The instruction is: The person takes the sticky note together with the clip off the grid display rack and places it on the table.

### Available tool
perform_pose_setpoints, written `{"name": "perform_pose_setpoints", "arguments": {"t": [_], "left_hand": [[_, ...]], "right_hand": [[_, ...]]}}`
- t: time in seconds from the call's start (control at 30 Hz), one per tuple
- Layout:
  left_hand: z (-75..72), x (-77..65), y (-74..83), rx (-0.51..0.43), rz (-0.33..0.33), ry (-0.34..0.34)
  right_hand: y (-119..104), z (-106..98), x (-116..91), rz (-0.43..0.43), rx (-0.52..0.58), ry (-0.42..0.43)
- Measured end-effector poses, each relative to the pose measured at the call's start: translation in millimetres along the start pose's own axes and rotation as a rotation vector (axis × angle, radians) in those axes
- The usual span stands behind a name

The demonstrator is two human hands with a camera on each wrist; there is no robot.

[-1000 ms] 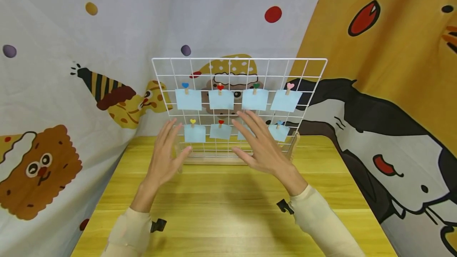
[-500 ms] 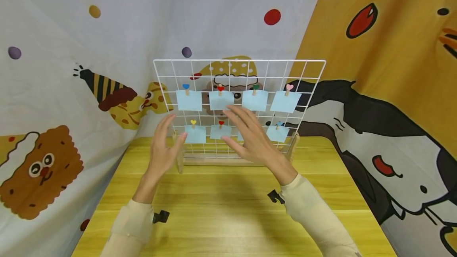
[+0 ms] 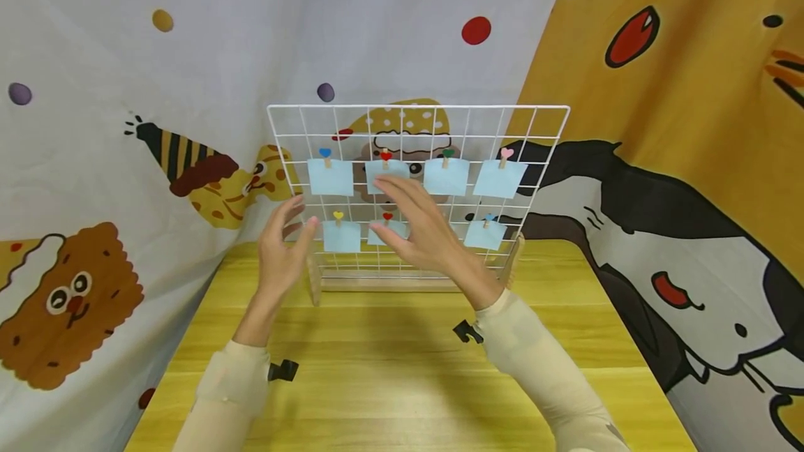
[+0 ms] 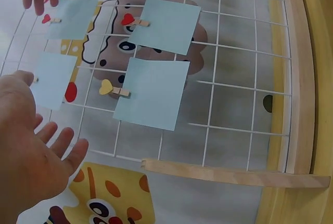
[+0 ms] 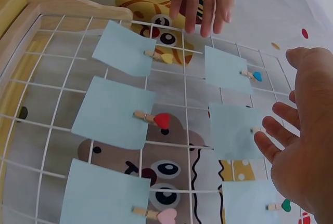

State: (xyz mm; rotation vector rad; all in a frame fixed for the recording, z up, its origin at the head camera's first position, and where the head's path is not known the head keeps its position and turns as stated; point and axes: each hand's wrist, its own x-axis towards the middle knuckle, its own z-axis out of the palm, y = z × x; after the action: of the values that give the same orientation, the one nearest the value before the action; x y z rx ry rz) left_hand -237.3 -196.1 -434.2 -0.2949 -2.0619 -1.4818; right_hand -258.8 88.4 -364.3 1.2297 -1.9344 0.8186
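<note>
"Where is the wire grid (image 3: pixel 417 107)?"

"It stands upright in a wooden base (image 3: pixel 377 285) toward the far side of the bench (image 3: pixel 377 396), with a printed cloth (image 3: pixel 207 33) behind it."

"And what hangs on it?"

"Pale blue notes (image 3: pixel 330 178) in two rows. Along the top, seen from the head camera, the heart clips (image 3: pixel 324 153) run blue, red, green, pink. The lower row starts with a yellow heart (image 3: pixel 338 215), then red, and ends with blue. The right wrist view shows a pink heart (image 5: pixel 167 215) on the lower note beside the red one."

"What about the hands?"

"The left hand (image 3: pixel 279 253) is near the grid's left edge, thumb and fingers apart, its grip empty. The right hand (image 3: pixel 423 232) is in front of the grid's middle, fingers extended and thumb held away, nothing in its grip either. From the head it hides parts of several notes."

"Is either one touching a note?"

"I can't tell."
</note>
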Motion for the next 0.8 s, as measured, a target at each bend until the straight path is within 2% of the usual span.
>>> {"name": "perform_pose_setpoints", "arguments": {"t": [0.27,0.8], "left_hand": [[1.7,6.5,-0.4,0.009,-0.041,0.022],[7.9,19.0,-3.7,0.030,-0.044,0.066]], "right_hand": [[-3,5,16,0.087,0.022,-0.048],[4,17,45,0.190,0.115,-0.093]]}}
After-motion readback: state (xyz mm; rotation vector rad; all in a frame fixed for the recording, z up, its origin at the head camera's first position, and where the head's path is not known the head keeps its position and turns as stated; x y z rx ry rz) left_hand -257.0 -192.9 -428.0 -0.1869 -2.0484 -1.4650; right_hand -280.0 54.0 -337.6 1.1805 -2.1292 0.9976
